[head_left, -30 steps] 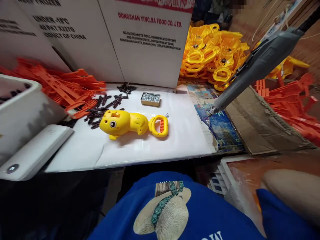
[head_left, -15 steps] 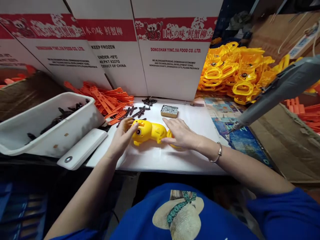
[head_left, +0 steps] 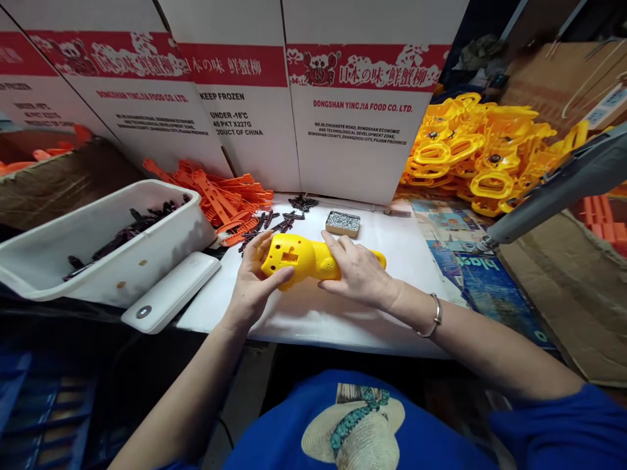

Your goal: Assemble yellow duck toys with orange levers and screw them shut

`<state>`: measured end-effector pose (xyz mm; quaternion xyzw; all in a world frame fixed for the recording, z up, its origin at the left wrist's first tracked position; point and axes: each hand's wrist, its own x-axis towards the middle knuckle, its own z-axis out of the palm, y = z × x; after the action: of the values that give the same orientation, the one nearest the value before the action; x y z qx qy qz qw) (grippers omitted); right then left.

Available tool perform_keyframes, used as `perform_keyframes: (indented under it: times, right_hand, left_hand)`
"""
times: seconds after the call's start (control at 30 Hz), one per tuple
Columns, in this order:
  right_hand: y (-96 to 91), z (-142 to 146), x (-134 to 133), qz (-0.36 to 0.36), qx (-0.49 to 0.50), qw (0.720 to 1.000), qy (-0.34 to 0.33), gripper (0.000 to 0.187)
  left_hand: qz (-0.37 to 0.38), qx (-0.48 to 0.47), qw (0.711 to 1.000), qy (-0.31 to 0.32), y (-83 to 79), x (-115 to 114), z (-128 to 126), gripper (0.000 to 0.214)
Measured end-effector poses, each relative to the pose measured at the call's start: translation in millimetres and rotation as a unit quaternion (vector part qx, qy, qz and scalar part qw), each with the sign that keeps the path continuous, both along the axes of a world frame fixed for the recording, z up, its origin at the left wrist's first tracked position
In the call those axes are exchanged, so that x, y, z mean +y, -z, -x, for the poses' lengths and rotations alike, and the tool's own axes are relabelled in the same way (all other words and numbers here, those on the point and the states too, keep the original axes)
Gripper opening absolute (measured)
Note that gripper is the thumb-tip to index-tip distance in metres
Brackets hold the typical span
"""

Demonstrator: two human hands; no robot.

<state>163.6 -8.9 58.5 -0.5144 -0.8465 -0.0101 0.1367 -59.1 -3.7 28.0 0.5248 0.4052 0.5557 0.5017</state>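
Observation:
A yellow plastic toy (head_left: 298,258) with a square hole in its top is lifted a little above the white table sheet (head_left: 343,313). My left hand (head_left: 255,281) grips its head end, thumb under and fingers curled round. My right hand (head_left: 356,271) wraps over its middle and covers most of the handle end. A small tin of silver screws (head_left: 343,222) lies just behind the toy. Loose black plastic pieces (head_left: 274,222) are scattered behind my left hand.
A white tub (head_left: 98,261) of black pieces and a white power bank (head_left: 171,292) sit at the left. Orange parts (head_left: 220,196) pile by the cardboard boxes (head_left: 353,130). Yellow handles (head_left: 480,156) heap at back right. A grey electric screwdriver (head_left: 553,189) hangs at the right.
A second ago no hands were on the table. Both hands reached in, took hold of the yellow toy and turned it so the square hole faces up.

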Motion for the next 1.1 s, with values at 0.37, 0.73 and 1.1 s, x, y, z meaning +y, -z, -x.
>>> perform_keyframes:
  times: [0.37, 0.73, 1.1]
  right_hand:
    - [-20.4, -37.8, -112.9, -0.168, -0.018, 0.985, -0.042, 0.074]
    - [-3.1, -64.5, -115.8, -0.164, 0.032, 0.986, -0.020, 0.086]
    - [-7.7, -74.9, -106.5, -0.161, 0.072, 0.982, -0.059, 0.085]
  left_hand:
    - [0.074, -0.002, 0.988, 0.137, -18.3, -77.9, -9.5, 0.093]
    - [0.106, 0.025, 0.992, 0.063, -34.5, -80.3, -70.1, 0.098]
    - [0.066, -0.064, 0.972, 0.217, -27.1, -72.1, -75.7, 0.094]
